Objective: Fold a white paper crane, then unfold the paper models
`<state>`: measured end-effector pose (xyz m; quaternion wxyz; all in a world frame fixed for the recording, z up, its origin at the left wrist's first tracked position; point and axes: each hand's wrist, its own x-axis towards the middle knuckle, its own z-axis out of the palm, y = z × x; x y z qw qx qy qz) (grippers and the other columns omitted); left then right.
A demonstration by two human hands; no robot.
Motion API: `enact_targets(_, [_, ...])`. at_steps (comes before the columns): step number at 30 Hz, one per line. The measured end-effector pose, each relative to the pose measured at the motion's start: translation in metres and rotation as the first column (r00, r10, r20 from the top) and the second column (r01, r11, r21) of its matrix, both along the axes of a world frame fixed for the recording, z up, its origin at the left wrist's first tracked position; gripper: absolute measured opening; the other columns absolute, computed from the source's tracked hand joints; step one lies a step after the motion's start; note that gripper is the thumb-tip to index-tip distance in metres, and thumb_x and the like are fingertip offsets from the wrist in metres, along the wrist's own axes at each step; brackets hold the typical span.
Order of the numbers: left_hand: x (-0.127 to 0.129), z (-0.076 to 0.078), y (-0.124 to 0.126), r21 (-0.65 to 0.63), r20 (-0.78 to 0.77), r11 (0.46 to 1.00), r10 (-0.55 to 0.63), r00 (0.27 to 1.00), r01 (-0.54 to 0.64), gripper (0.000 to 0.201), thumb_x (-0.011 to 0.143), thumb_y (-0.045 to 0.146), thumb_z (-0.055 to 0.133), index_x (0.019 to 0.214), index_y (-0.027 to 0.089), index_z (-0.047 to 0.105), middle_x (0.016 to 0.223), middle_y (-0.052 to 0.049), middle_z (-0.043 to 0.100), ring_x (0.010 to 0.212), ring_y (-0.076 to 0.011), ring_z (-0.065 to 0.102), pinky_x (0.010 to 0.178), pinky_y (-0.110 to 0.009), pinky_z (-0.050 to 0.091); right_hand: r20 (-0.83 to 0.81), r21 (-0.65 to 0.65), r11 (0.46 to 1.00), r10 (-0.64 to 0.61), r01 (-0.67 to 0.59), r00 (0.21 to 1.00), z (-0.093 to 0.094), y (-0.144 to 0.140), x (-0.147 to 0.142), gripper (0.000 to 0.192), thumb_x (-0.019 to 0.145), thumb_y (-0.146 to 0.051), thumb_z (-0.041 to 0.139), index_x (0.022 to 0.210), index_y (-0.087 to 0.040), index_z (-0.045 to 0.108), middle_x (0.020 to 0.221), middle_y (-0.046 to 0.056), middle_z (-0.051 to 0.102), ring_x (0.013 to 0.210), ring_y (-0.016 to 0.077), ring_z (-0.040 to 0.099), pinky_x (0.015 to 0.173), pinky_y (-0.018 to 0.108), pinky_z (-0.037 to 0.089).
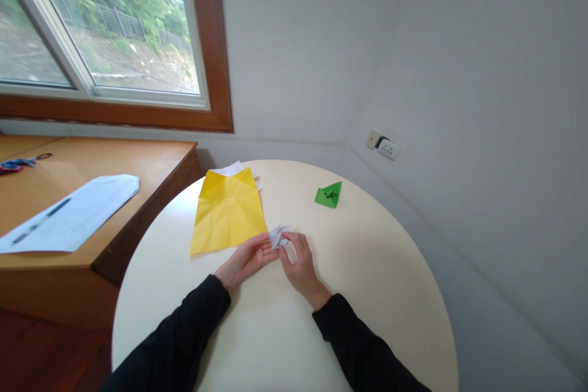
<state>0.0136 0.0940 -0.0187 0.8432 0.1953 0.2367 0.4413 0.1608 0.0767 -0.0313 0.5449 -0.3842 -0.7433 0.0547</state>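
Between both hands, above the round white table (pixel 367 294), is a small piece of folded white paper (pixel 276 236) with pointed flaps. My left hand (pixel 247 260) holds it from the left with the palm turned up. From the right, my right hand (pixel 301 264) pinches it between thumb and fingers. Part of the paper is hidden behind the fingers. A creased yellow sheet (pixel 229 208) lies just beyond my left hand, with white paper (pixel 228 169) showing from under its far edge. Farther right rests a folded green paper piece (pixel 329 195).
On the wooden desk (pixel 151 159) to the left lie white sheets (pixel 96 202), a dark pen (pixel 42 220) and scissors (pixel 22 163). A window (pixel 114 18) is above the desk. A wall socket (pixel 388 148) sits low on the wall behind the table.
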Motion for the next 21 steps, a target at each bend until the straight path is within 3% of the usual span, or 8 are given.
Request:
enact_targets(7, [0.0042,0.0001,-0.0065,0.174,-0.063,0.983,0.066,0.996,-0.054,0.021,0.080,0.019,0.063,0.093,0.020,0.047,0.081,-0.002,0.063,0.063,-0.0117,0.064,0.062,-0.024,0.053,0.041,0.035,0.999,-0.022,0.020,0.999,-0.0012,0.0014,-0.0004,0.024,0.082,-0.016,0.050,0.105,-0.021,0.051,0.090,0.007,0.061,0.083,0.0217,0.055,0.074,0.038,0.047])
enact_targets(13, [0.0054,0.0020,-0.0046,0.137,-0.107,0.987,0.095,0.990,-0.080,0.009,0.081,0.016,0.060,0.085,0.014,0.052,0.075,-0.004,0.062,0.059,-0.0103,0.062,0.057,-0.020,0.052,0.131,0.042,0.999,0.013,-0.019,0.991,0.0005,0.0002,0.0003,0.038,0.079,-0.015,0.049,0.117,-0.018,0.045,0.099,0.009,0.062,0.090,0.0232,0.057,0.080,0.041,0.043])
enact_targets(17, [0.0049,0.0045,-0.0043,0.118,-0.109,0.990,0.085,0.990,-0.072,0.006,0.082,0.016,0.058,0.085,0.011,0.056,0.079,-0.008,0.064,0.066,-0.0128,0.063,0.062,-0.022,0.053,0.116,0.031,0.998,-0.053,0.050,0.992,-0.0021,0.0023,0.0000,0.036,0.080,-0.016,0.050,0.115,-0.019,0.046,0.095,0.008,0.063,0.088,0.0229,0.057,0.079,0.040,0.041])
enact_targets(21, [0.0035,0.0059,-0.0064,0.142,-0.108,0.989,0.047,0.993,-0.031,0.015,0.075,0.011,0.065,0.089,0.010,0.059,0.085,-0.008,0.065,0.072,-0.0131,0.063,0.068,-0.023,0.052,0.083,0.028,0.993,-0.117,0.115,0.990,-0.0047,0.0046,0.0001,0.035,0.078,-0.016,0.052,0.112,-0.019,0.048,0.094,0.007,0.063,0.085,0.0225,0.057,0.079,0.039,0.040])
